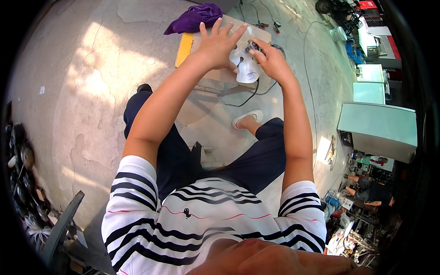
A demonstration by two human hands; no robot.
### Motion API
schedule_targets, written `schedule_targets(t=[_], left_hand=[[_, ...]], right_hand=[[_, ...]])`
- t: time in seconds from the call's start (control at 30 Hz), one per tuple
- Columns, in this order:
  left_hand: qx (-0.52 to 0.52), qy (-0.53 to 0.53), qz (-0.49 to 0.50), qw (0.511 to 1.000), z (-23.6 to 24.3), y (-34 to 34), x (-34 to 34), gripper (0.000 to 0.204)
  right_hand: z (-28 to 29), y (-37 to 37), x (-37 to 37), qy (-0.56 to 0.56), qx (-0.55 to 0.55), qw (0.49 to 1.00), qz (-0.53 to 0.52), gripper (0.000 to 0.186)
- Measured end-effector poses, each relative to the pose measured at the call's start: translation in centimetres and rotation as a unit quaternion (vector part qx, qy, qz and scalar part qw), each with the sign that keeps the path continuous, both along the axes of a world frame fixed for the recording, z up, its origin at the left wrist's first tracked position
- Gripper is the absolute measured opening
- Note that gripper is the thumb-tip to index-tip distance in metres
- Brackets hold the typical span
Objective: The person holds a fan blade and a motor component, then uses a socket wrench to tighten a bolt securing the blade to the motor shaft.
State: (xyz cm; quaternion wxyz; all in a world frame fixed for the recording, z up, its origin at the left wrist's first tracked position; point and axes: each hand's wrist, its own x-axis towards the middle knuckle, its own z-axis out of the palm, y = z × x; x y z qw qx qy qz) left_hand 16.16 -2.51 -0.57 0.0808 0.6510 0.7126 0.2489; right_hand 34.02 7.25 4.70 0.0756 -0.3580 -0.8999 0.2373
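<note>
A white, curved, mask-like piece [248,74] with several dark holes and a blue scribble near its lower end lies on a small low work table [262,35]. My left hand [217,48] rests at its left side with fingers spread wide; the thumb touches the piece near a hole. At the upper right of the piece, my right hand [271,60] is closed around a small hand tool [252,46]. A metal tip and a bit of green show on the tool, and my fingers cover the rest of it. The tip is close to the white surface; contact cannot be made out.
A purple cloth [195,19] lies at the table's far left corner, above a yellow strip [184,48]. A black cord [252,97] loops below the table. Thin hoses and a small gauge [277,24] lie beyond. Cabinets [378,123] and a person [366,190] are at the right.
</note>
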Motion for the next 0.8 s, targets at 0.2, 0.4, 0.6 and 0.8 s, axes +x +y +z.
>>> schedule_targets(t=[0.2, 0.4, 0.6, 0.8], left_hand=[[0.104, 0.245, 0.256, 0.929, -3.7, 3.5, -5.9, 0.109], [0.069, -0.028, 0.002, 0.997, 0.4, 0.3, -0.9, 0.118], [0.055, 0.082, 0.094, 0.991, -0.1, 0.9, -3.4, 0.109], [0.147, -0.003, 0.042, 0.988, 0.2, 0.9, -1.8, 0.1]], right_hand=[[-0.2, 0.1, -0.3, 0.002, 0.017, 1.0, 0.022, 0.041], [-0.4, 0.4, 0.1, 0.004, 0.0, 1.0, 0.003, 0.041], [0.4, -0.3, -0.1, -0.014, -0.019, 1.0, -0.015, 0.04], [0.4, 0.0, -0.1, -0.014, -0.013, 1.0, -0.012, 0.04]])
